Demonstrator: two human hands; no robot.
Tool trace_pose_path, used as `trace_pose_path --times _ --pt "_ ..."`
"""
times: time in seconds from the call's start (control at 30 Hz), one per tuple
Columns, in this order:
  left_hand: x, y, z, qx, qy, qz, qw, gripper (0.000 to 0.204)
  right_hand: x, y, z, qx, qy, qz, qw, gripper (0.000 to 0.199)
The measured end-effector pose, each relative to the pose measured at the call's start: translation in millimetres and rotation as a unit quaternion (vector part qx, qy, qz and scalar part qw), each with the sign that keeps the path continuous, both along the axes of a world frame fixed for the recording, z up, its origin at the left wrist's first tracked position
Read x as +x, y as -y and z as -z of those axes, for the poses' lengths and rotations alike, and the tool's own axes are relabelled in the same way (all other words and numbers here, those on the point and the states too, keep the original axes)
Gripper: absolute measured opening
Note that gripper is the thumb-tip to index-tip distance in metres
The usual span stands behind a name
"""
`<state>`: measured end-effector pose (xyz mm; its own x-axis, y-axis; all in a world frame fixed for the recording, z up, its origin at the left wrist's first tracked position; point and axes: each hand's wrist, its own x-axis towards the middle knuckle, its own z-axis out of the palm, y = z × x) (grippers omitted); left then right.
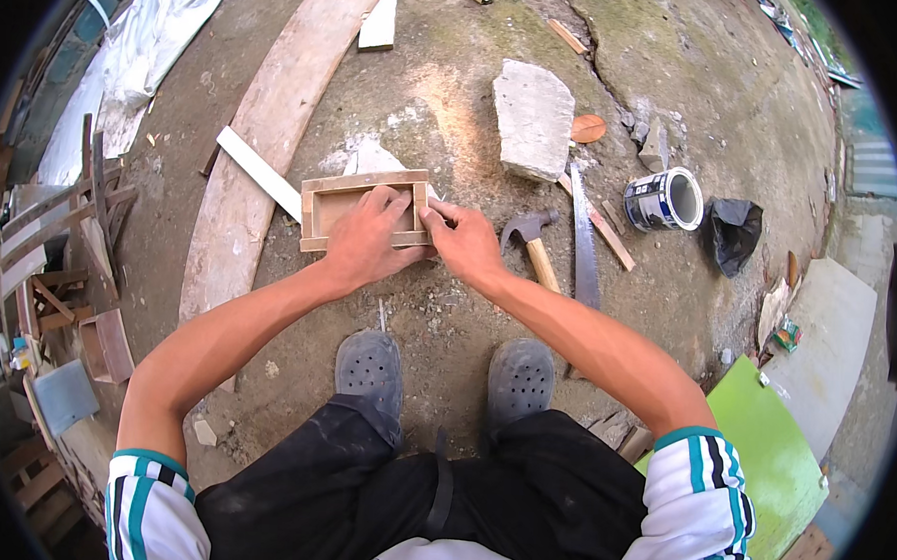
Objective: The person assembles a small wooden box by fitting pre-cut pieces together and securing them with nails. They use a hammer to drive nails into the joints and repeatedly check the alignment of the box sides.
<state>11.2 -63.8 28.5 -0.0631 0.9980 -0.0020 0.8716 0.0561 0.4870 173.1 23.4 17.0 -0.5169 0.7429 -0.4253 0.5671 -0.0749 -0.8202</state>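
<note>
Pressing left hand [365, 238] flat, fingers spread, onto small wooden frame [363, 209] lying on ground; pinching frame's near right corner with right hand [462, 241]. Hammer [530, 242] and handsaw [583, 241] lying just right; bare dirt nearer.

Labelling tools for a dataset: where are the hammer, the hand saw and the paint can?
hammer [527, 226], head view, on its metal head.
hand saw [583, 241], head view, mid blade.
paint can [652, 203], head view, on its outer side wall.
</note>
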Motion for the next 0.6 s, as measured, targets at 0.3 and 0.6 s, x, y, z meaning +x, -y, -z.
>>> trace_pose_path --times 0.3,0.6 --pt "-5.9 3.2 -11.5 0.030 -0.032 0.013 0.999 0.091 -1.2 -6.3 -10.5 -0.045 -0.012 -0.010 0.999 0.043" --pt "-32.9 -14.3 -16.1 0.084 -0.099 0.074 0.989 0.124 6.1 -31.8 11.0 0.010 -0.154 0.084 0.984 0.034"
